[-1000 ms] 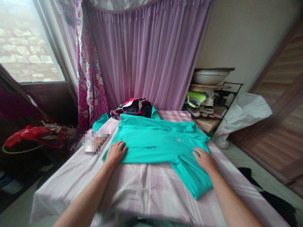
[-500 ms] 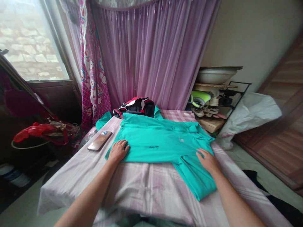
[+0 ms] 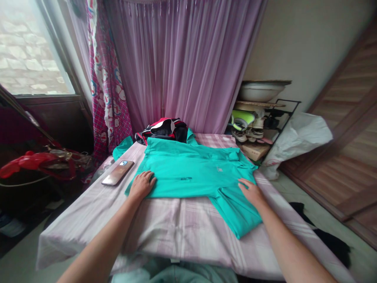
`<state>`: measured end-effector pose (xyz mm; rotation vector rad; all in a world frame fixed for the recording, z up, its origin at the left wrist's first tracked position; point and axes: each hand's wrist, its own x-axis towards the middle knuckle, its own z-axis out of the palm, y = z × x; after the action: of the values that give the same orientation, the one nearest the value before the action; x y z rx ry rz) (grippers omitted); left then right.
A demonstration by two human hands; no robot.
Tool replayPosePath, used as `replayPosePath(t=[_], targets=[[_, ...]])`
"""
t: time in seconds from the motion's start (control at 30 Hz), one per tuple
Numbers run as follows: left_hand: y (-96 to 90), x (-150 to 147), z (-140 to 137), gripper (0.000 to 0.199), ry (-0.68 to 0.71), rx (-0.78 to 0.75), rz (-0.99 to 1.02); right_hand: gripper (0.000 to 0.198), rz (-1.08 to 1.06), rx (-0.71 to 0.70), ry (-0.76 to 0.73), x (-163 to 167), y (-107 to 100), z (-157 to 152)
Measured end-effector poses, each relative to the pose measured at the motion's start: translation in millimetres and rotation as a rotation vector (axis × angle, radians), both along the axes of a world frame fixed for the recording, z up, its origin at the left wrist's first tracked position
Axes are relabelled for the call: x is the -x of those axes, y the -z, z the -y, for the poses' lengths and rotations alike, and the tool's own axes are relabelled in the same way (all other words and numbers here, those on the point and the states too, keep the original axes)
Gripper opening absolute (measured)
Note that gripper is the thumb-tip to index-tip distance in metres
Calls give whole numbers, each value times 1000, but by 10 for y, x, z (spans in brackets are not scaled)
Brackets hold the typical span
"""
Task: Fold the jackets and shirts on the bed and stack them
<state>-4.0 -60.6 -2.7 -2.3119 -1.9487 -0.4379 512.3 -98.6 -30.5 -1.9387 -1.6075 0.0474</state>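
A sheer purple curtain [image 3: 188, 74] is hanging in long pleats beyond a pale pink-and-white checked cloth [image 3: 179, 232], which is spreading smooth and softly creased under everything on it. Across the middle of this cloth a green garment [image 3: 188, 167] is lying flat, its long axis running left to right, its straight edge facing left, its collar end pointing right and a folded sleeve [image 3: 235, 216] slanting from that end toward the near side. Its thin, smooth fabric is forming a broad oblong with shallow wrinkles. To the right, a crinkled white bag [image 3: 306, 135] is leaning by a black rack holding a basin [image 3: 260, 93] and shoes [image 3: 255, 131]. A crumpled dark-and-red bundle [image 3: 178, 135] is sitting just behind the garment, blocking the cloth there. The left hand [image 3: 142, 184] is resting near the straight edge, fingers extended and close together, gripping nothing visibly; the right hand [image 3: 250, 192] is touching where the sleeve begins, fingers loosely stretched, pinching nothing visibly. A phone [image 3: 118, 173] is lying left of the garment, and a tiny pale logo [image 3: 219, 169] is showing near the collar end.
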Motion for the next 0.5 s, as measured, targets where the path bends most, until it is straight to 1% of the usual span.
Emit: replayPosePath(t=[0.07, 0.13, 0.2, 0.23, 0.3, 0.37, 0.43, 0.5], targets=[[-12, 1, -4, 46, 6, 4, -2, 45, -5, 4, 114, -45, -118, 113], [-25, 2, -9, 48, 12, 8, -4, 47, 61, 25, 264, -120, -226, 260], [-35, 3, -15, 49, 12, 9, -14, 47, 130, 110, 370, -198, -319, 407], [-41, 4, -17, 50, 13, 10, -23, 48, 145, 185, 386, -232, -360, 469], [-54, 5, -20, 51, 19, 15, -48, 53, 134, 350, 345, -277, -435, 562], [-69, 5, -21, 52, 24, 25, -75, 57, 75, 475, 205, -298, -503, 624], [-85, 5, -24, 53, 27, 34, -94, 52, -46, 536, 44, -311, -567, 677], [-95, 8, -30, 54, 28, 43, -100, 48, -227, 592, -49, -333, -637, 730]])
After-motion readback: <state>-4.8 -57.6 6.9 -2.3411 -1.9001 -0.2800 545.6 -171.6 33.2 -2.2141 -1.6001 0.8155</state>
